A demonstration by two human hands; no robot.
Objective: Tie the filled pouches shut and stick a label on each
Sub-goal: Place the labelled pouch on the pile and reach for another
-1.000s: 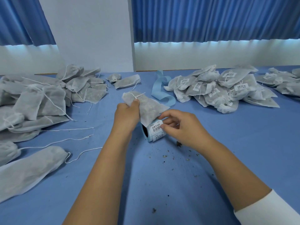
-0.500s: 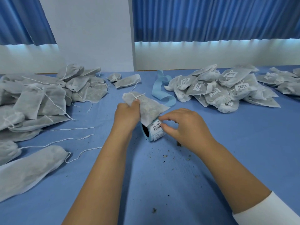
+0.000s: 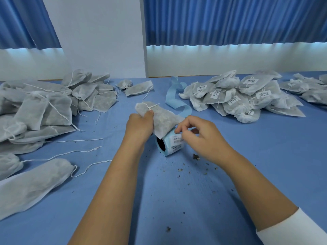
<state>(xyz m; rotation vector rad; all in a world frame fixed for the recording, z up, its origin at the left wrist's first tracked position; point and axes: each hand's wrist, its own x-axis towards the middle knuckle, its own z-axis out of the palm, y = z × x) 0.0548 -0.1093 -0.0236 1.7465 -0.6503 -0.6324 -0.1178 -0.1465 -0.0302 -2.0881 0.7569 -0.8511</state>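
Mid-table, just above the label roll (image 3: 169,145), left hand (image 3: 139,124) grips the tied pouch (image 3: 163,119) near its neck. It's soft, light and floppy, I'd guess; right hand (image 3: 200,137) pinches a flimsy label (image 3: 177,138) by its edge, so peel gently.

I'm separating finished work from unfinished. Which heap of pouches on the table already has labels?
The heap just right of the blue strip: its tied pouches carry white barcode labels. The left heap shows only bare fabric and loose strings, no labels.

Blue table (image 3: 265,165) — unlabelled pouches (image 3: 44,110) left, labelled pouches (image 3: 238,96) right, label roll (image 3: 169,144), crumbs (image 3: 195,156)
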